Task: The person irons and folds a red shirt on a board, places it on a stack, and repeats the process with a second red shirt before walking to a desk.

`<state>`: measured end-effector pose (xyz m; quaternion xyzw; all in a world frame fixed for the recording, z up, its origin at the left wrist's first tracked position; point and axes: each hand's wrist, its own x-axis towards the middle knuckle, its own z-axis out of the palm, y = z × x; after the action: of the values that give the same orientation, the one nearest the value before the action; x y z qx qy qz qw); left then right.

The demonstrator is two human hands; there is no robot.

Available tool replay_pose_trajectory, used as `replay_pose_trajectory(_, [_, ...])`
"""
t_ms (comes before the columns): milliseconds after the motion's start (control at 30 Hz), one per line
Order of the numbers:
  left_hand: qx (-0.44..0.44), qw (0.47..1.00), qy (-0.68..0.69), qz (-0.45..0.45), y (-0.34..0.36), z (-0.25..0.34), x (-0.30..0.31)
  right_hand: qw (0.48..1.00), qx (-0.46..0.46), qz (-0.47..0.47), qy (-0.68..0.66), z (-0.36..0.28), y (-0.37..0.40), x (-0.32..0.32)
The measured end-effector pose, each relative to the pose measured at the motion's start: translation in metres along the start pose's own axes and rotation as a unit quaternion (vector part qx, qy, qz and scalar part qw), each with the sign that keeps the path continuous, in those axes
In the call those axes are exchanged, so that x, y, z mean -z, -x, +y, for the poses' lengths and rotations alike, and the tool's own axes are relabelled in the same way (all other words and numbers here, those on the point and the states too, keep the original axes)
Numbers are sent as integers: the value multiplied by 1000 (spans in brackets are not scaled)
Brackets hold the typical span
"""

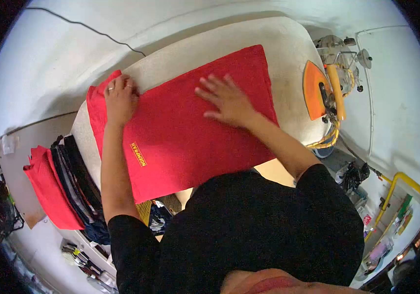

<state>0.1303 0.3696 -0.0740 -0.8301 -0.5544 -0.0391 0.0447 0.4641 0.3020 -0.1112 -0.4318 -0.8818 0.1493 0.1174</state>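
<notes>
A red garment (180, 142) lies spread over the pale padded ironing board (210, 41), with a small yellow lettered patch (139, 154) on its lower left part. My left hand (120, 100) wears a ring and is at the garment's upper left, its fingers curled on a bunched part of the red cloth. Flat over the garment's upper middle, my right hand (227, 102) has its fingers spread and is slightly blurred. To the right of the garment, an orange iron (316, 90) is at the board's end.
A stack of folded dark clothes (75, 176) with a red folded piece (50, 188) hangs at the board's left end. Metal equipment (340, 51) and a yellow-striped hose (327, 142) are behind the iron. A yellow pipe (391, 191) runs at the lower right.
</notes>
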Motion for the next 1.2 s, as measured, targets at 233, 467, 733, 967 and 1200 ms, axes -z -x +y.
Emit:
replay_pose_trajectory(233, [28,998,-46,-37,-32,21,-5,935,-289,202,28,140,60,52])
replay_pose_trajectory(467, [-77,975,207,-35,-132,183,-48,897,-419,143,24,-11,203,31])
replay_pose_trajectory(733, [-129,959,220,-120,-195,274,-44,781,-483,94,-384,-24,212,33])
replay_pose_trajectory(967, [-14,889,444,-111,-189,271,-34,754,-414,277,-427,-2,230,38])
replay_pose_trajectory(1200, [-61,923,378,-47,-160,296,-26,798,-462,314,-226,15,248,59])
